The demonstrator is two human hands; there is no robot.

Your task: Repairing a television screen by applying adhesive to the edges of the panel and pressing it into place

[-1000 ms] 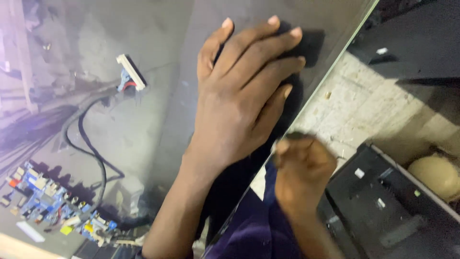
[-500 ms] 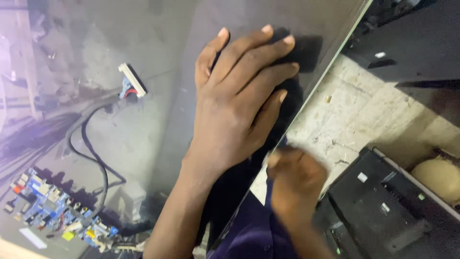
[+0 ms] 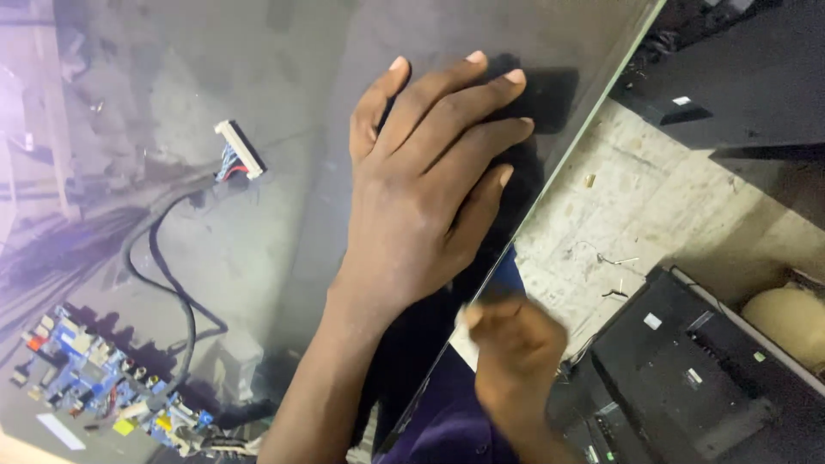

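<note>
Left hand (image 3: 430,189) lies flat, fingers spread, palm down on the dark panel (image 3: 284,77), gripping nothing; panel's edge runs just right of it; right hand (image 3: 511,348), blurred, curled at that edge, hold cannot be told; white connector (image 3: 241,148) well left.

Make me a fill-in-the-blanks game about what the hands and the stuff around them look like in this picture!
1. The left hand lies flat with fingers spread on a large dark ____.
2. The right hand is at the panel's ____, curled and blurred.
3. The white connector sits at the end of a black ____.
4. The circuit board at the lower left is mostly ____ in colour.

Missing words: panel; edge; cable; blue
</note>
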